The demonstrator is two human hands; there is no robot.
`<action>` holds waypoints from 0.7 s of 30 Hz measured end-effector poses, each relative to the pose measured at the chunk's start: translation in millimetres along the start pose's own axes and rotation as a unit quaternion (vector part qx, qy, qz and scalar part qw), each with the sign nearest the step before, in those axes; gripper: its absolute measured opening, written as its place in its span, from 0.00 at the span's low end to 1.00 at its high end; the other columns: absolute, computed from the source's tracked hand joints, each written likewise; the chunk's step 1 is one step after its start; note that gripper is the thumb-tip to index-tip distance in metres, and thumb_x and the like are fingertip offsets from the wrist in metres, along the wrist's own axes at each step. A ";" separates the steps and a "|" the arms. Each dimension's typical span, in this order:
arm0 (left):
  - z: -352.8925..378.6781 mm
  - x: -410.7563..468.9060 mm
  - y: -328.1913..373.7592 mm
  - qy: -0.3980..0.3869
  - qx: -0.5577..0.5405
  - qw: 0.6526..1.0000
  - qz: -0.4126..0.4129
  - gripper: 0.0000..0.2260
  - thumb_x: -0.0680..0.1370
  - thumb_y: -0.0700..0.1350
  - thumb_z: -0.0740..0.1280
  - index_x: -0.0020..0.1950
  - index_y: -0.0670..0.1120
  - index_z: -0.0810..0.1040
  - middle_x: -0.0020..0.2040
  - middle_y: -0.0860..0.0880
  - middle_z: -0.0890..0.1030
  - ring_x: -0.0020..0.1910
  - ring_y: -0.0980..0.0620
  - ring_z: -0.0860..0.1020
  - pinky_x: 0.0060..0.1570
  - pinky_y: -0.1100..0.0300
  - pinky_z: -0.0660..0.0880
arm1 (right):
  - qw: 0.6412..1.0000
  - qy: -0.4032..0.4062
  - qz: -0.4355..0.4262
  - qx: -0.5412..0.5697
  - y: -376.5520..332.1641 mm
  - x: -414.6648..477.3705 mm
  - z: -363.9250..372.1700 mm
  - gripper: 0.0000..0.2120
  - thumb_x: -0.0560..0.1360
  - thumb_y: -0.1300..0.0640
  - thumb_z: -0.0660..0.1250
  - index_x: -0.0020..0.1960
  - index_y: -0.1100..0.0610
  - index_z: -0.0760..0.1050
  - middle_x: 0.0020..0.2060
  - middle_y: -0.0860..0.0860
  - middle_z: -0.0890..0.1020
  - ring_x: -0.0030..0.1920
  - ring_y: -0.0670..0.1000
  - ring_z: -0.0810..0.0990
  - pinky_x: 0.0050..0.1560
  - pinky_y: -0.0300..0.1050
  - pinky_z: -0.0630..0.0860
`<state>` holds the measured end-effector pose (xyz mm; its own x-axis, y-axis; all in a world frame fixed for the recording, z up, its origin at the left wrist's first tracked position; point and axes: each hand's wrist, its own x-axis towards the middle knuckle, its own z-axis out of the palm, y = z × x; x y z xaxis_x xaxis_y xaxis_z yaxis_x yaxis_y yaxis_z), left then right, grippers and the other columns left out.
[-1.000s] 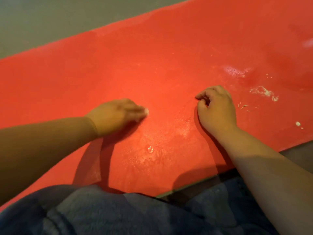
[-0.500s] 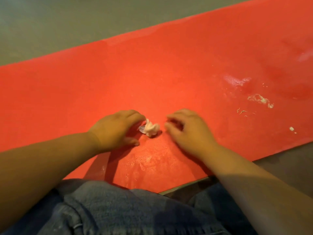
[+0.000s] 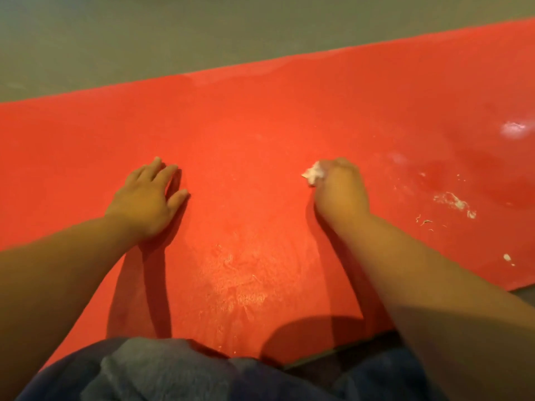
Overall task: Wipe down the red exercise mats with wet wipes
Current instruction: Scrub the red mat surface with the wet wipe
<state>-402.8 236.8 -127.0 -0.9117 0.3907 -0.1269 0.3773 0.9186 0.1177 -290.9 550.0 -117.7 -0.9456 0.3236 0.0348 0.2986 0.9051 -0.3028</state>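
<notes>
Head view, left hand (image 3: 147, 198): flat, empty, on red mat (image 3: 260, 125), nine o'clock.
Right hand (image 3: 341, 192): grips wipe (image 3: 313, 174), seemingly crumpled, three o'clock.

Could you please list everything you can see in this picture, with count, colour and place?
mat: one, red, lying on the floor, fills most of the view.
floor: one, grey-green, beyond the mat's far edge and at its near right corner.
wet wipe: one, white, crumpled, on the mat in the right hand.
scraps: several, white, scattered on the mat to the right of the right hand.
pale smear: one, whitish, on the mat between the forearms.
denim clothing: one, blue, along the bottom edge.
left hand: one, flat on the mat, holds nothing.
right hand: one, curled round the wet wipe.
</notes>
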 end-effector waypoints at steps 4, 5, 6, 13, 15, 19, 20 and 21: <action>15.3 -5.9 -1.3 0.040 0.007 0.998 -0.042 0.29 0.78 0.65 0.50 0.76 0.53 0.61 0.77 0.46 0.59 0.74 0.42 0.59 0.71 0.43 0.58 | 1.000 -0.007 0.006 0.022 -35.0 4.4 15.4 0.13 0.77 0.56 0.57 0.53 0.58 0.78 0.53 0.56 0.78 0.54 0.56 0.74 0.56 0.44 0.68; 18.4 -9.0 -0.1 0.051 0.004 0.997 -0.050 0.30 0.77 0.67 0.48 0.76 0.54 0.60 0.77 0.48 0.59 0.74 0.43 0.58 0.70 0.43 0.58 | 0.999 -0.014 -0.026 0.036 -52.9 -8.2 22.0 0.13 0.77 0.54 0.57 0.53 0.59 0.78 0.51 0.56 0.77 0.52 0.55 0.73 0.54 0.45 0.69; 20.5 -10.9 0.8 0.057 -0.001 0.997 -0.055 0.31 0.76 0.67 0.45 0.76 0.55 0.60 0.77 0.49 0.58 0.75 0.44 0.57 0.70 0.43 0.58 | 0.996 -0.015 -0.058 0.059 -65.9 -20.5 25.2 0.13 0.78 0.53 0.58 0.52 0.59 0.78 0.49 0.55 0.76 0.51 0.55 0.73 0.52 0.45 0.69; 22.7 -12.6 -1.5 0.079 -0.016 0.995 -0.063 0.31 0.74 0.65 0.45 0.75 0.57 0.62 0.77 0.51 0.59 0.75 0.47 0.57 0.69 0.45 0.57 | 0.999 0.030 0.029 0.012 -6.3 43.3 2.4 0.11 0.76 0.61 0.61 0.49 0.60 0.82 0.47 0.60 0.81 0.51 0.59 0.76 0.51 0.48 0.67; 20.6 -12.8 0.4 0.081 -0.022 0.994 -0.065 0.31 0.74 0.64 0.46 0.74 0.56 0.63 0.77 0.51 0.60 0.75 0.46 0.58 0.69 0.45 0.57 | 0.993 0.062 0.094 0.029 -14.0 56.5 2.6 0.11 0.75 0.60 0.62 0.46 0.63 0.81 0.45 0.62 0.81 0.48 0.61 0.77 0.49 0.49 0.68; 18.7 -14.6 1.7 0.091 -0.030 0.993 -0.070 0.29 0.74 0.62 0.48 0.73 0.56 0.65 0.76 0.51 0.62 0.74 0.47 0.59 0.69 0.45 0.57 | 0.991 0.003 -0.071 0.115 -102.9 9.0 33.2 0.10 0.75 0.59 0.63 0.43 0.61 0.82 0.47 0.56 0.83 0.50 0.57 0.78 0.53 0.45 0.72; 19.0 -14.9 2.1 0.094 -0.030 0.993 -0.069 0.28 0.74 0.61 0.49 0.73 0.55 0.66 0.76 0.50 0.63 0.74 0.46 0.60 0.69 0.45 0.58 | 0.982 -0.025 -0.141 0.121 -117.1 -10.4 39.2 0.09 0.75 0.59 0.64 0.46 0.60 0.83 0.49 0.54 0.83 0.51 0.56 0.77 0.54 0.45 0.73; 19.2 -15.1 2.5 0.096 -0.032 0.993 -0.066 0.28 0.74 0.60 0.49 0.73 0.55 0.67 0.76 0.50 0.63 0.74 0.46 0.60 0.69 0.45 0.58 | 0.970 -0.039 -0.208 0.117 -119.3 -19.6 43.6 0.09 0.75 0.59 0.65 0.49 0.59 0.83 0.50 0.53 0.83 0.52 0.55 0.77 0.54 0.45 0.73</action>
<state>-385.0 234.3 -143.6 -0.9692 0.2422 0.0442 0.2462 0.9533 0.1751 -313.5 423.6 -123.8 -0.9876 -0.0861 0.1310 -0.1398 0.8622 -0.4869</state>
